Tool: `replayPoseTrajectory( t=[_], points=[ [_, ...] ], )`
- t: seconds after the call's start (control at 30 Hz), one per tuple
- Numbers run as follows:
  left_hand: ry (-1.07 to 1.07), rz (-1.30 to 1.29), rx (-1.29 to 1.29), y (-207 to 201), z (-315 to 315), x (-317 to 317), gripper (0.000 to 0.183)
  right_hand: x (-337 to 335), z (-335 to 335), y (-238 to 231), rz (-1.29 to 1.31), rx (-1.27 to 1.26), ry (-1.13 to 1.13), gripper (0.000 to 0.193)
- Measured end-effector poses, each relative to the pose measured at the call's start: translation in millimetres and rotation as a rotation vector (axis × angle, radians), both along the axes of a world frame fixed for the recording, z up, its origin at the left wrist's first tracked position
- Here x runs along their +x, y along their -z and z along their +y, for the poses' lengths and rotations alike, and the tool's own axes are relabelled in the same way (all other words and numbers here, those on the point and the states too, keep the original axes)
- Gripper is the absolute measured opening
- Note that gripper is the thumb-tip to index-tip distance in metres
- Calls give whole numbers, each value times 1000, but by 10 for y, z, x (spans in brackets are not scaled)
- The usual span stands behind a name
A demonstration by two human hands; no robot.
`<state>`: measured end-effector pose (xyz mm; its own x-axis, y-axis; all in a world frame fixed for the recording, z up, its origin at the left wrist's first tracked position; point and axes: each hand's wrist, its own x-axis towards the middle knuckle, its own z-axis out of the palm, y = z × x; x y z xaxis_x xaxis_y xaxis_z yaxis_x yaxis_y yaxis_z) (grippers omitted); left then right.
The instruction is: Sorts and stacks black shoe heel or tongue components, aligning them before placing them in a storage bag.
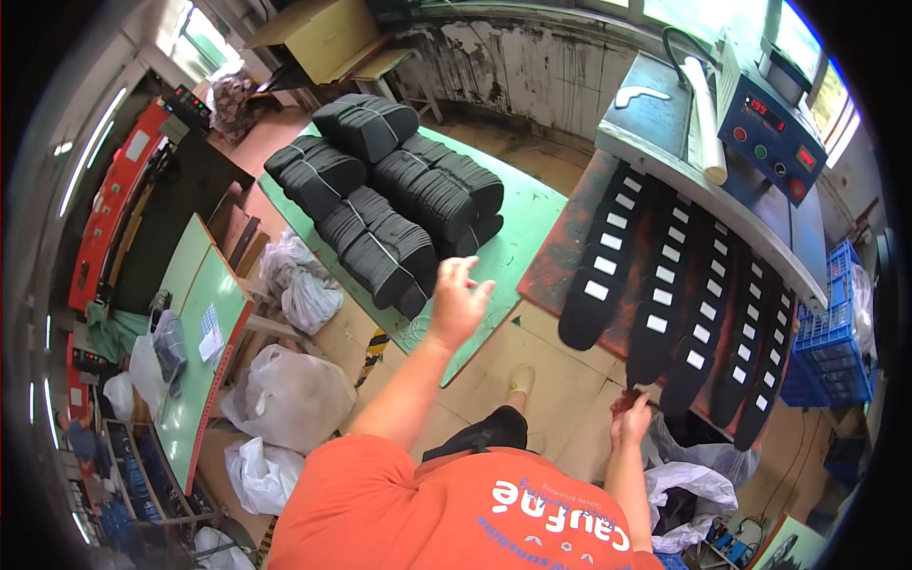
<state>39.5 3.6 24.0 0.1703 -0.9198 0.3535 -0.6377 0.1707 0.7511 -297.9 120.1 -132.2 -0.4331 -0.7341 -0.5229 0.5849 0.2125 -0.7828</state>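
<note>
On the green tabletop (532, 209), tied bundles of black pieces (380, 237) partly hide one another, so their count is unclear; over its near part hangs the left hand (461, 299), fingers loosely apart, with nothing visible in it; right of the tabletop, the right hand (629, 421) is narrowed at the near tip of a black strip (664, 285), though whether it pinches I cannot tell; the strip's far end disappears beneath the press (771, 152)

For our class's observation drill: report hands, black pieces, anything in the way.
Left hand open over green table. Right hand at near tip of black row, grip unclear. Press hides some rows' far ends.
</note>
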Motion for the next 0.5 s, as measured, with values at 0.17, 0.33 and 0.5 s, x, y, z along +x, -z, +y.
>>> replayPoseTrajectory(
  t=[0.17,0.33,0.5],
  points=[
    [-254,-628,-62,-314,126,565,55,-290,-722,77,-289,-32,220,24],
    [-475,-647,475,-480,-22,843,81,-694,-1873,54,-470,-88,302,25],
    [-434,-546,229,-220,-169,1112,73,-1103,-2802,139,-379,-78,210,23]
  ],
)
